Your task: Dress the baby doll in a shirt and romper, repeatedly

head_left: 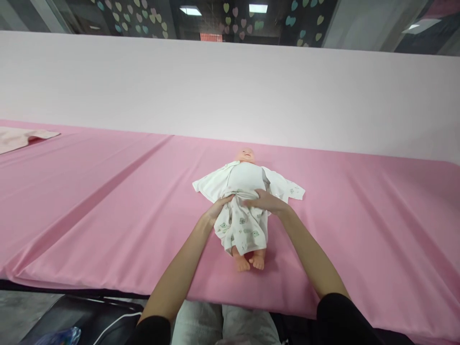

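A baby doll (247,155) lies on its back, head away from me and bare feet toward me. Its white top (246,177) has both sleeves spread out to the sides. White baby pants (242,225) with small green and grey prints cover the hips and legs, their waist bunched at the belly. At the waist's left side, my left hand (220,207) is closed on the cloth, fingertips partly hidden. My right hand (268,201) holds the right side of the waist, thumb and forefinger over the fabric.
A pink sheet (125,201) with long creases covers the table. A pale cloth (21,138) lies at the far left. Behind the table runs a white wall (230,91). Below the front edge, a black chair (86,318) carries a white cable (115,323) and a shiny plastic bag (61,337).
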`<state>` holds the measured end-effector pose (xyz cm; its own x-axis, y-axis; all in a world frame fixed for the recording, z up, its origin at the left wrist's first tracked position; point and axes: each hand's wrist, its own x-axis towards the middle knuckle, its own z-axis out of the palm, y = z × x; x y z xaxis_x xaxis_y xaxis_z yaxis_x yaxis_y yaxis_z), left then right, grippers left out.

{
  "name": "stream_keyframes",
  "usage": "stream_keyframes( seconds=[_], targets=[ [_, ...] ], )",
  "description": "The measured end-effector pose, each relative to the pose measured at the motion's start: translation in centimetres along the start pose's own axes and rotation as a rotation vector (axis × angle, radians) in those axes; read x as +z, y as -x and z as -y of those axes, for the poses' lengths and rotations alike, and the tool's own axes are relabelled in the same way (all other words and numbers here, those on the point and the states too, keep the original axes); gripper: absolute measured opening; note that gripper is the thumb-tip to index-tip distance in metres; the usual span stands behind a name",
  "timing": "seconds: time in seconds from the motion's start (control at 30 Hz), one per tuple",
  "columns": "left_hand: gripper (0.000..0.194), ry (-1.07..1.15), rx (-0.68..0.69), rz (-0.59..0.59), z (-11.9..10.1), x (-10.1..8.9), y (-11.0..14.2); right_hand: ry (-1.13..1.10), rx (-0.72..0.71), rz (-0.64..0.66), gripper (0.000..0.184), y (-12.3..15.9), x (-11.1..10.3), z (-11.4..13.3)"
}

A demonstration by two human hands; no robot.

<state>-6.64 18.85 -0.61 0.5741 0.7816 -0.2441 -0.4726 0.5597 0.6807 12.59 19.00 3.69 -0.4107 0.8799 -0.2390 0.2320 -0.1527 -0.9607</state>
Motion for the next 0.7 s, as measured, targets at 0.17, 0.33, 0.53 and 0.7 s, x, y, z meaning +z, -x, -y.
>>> stream_keyframes(
  seconds=[0.17,0.33,0.53,0.7],
  targets=[
    [0.050,-0.117,-0.053,0.016,0.5,-0.3,0.3,-0.354,-0.125,-0.053,0.038,-0.9,0.7,-0.1],
    [0.052,-0.093,-0.098,0.032,0.7,-0.6,0.3,-0.106,-0.067,0.059,0.040,-0.3,0.4,-0.1],
    [0.037,0.008,-0.110,0.057,0.9,-1.2,0.0,0.134,-0.093,0.172,0.042,0.1,0.2,0.2],
    [0.047,-0.098,-0.027,0.043,1.0,-1.1,0.2,-0.227,-0.120,-0.006,0.042,-0.8,0.3,-0.4]
  ],
)
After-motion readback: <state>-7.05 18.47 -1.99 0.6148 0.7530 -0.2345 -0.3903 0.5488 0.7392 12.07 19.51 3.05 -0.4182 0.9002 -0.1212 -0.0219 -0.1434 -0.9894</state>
